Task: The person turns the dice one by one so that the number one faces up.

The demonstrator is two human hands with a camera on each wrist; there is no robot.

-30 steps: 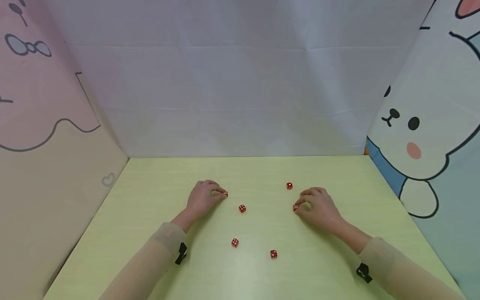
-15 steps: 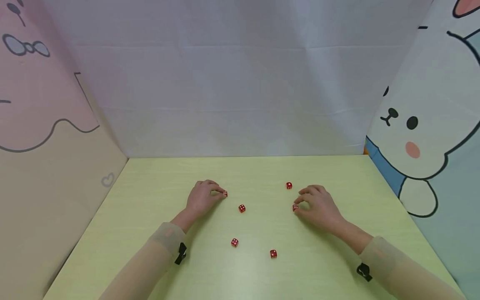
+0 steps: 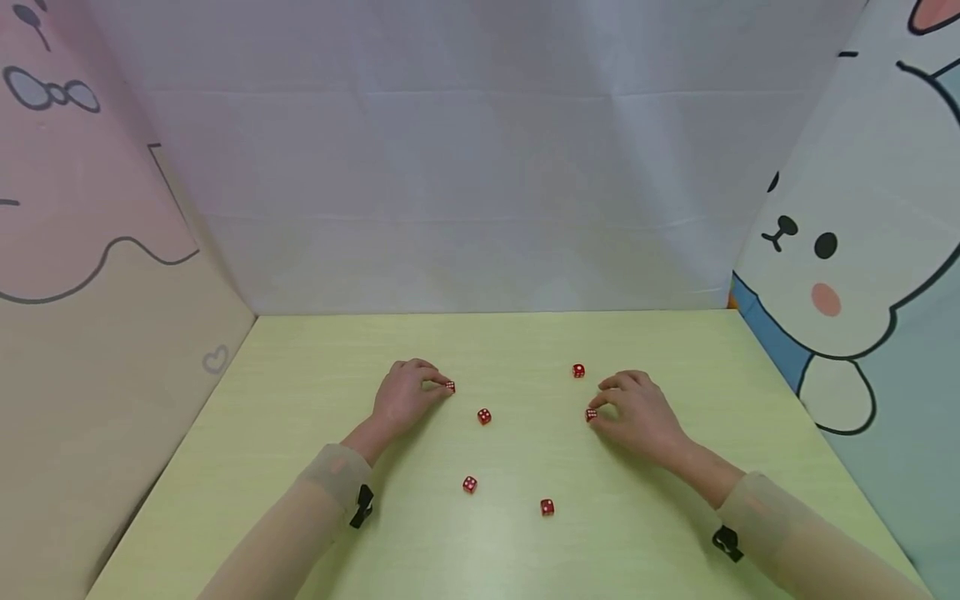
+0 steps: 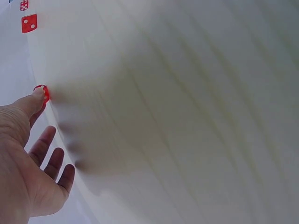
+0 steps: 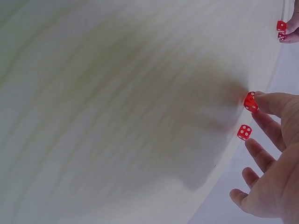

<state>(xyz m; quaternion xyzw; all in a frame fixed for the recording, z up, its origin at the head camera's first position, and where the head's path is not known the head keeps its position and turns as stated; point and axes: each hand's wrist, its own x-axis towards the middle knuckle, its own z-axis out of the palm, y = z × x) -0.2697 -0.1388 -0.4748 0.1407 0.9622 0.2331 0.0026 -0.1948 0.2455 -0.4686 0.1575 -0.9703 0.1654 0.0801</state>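
Observation:
My left hand (image 3: 406, 398) is over the left half of the table, pinching a red die (image 3: 450, 387) between thumb and index finger. The left wrist view has the same die (image 4: 46, 94) mostly behind the thumb, the other fingers spread apart. On the right, my right hand (image 3: 636, 417) pinches a second red die (image 3: 591, 415) by thumb and index finger; white pips show on this die (image 5: 250, 102) in the right wrist view. A loose die (image 3: 578, 371) lies just beyond the right fingers. Another die (image 3: 484, 416) rests right of the left hand.
Nearer the front of the pale yellow table (image 3: 345, 342) lie two more red dice, one die (image 3: 469, 484) left of the other die (image 3: 547, 507). A white sheet (image 3: 480, 167) stands behind the table. Cartoon-printed panels (image 3: 885, 350) flank both sides.
Both hands keep their pinch on the dice, and the loose dice stay put. The right hand's rear fingers have lifted very slightly from the earliest frame.

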